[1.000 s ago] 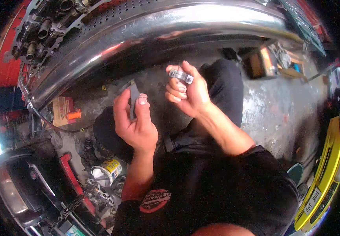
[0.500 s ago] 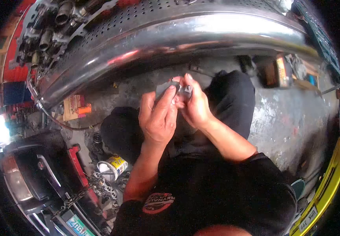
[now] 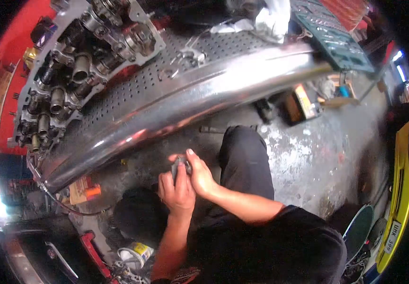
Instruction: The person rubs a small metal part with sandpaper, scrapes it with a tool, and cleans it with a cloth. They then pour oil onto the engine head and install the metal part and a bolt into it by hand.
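Observation:
My left hand (image 3: 178,191) and my right hand (image 3: 201,179) meet in front of my knees, below the bench edge. Both have their fingers closed round a small grey metal part (image 3: 181,165), which is mostly covered by them. A grey flat piece seen against it a moment ago cannot be made out apart from it now. On the bench above lies a cylinder head (image 3: 79,71) with shafts and round metal cups. Loose small metal pieces (image 3: 188,57) rest beside it on the perforated top.
The perforated metal bench (image 3: 133,92) has a rounded, shiny front edge (image 3: 166,109). A green socket tray (image 3: 334,40) and a white rag (image 3: 274,19) are at its far right. An open box (image 3: 303,102) is on the floor. A white-and-yellow tub (image 3: 138,253) stands lower left.
My view has tilted up and turned, showing more of the bench top. My hands appear lower and further left, closed more tightly round the metal part.

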Tool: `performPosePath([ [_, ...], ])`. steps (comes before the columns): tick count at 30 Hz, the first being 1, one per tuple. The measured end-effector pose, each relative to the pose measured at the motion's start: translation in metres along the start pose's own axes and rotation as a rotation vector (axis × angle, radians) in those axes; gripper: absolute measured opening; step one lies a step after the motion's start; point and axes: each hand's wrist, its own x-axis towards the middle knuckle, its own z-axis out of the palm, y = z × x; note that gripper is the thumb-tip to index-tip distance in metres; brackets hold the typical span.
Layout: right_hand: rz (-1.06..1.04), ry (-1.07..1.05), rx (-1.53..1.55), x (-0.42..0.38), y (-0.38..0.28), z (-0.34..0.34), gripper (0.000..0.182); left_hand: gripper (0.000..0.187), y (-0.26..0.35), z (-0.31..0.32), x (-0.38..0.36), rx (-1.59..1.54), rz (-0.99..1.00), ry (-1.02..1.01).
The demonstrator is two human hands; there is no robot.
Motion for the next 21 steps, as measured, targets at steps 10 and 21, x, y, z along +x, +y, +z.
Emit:
performPosePath([
  [10,-0.221,-0.157,-0.215,-0.004,-0.013,-0.027,0.074,0.024,0.015,-0.013,-0.001,-0.73,-0.344,-0.127],
  [21,-0.267,-0.007,-0.337,0.005,0.006,-0.041,0.073,0.022,-0.008,0.001,0.005,-0.258,0.119,-0.303],
])
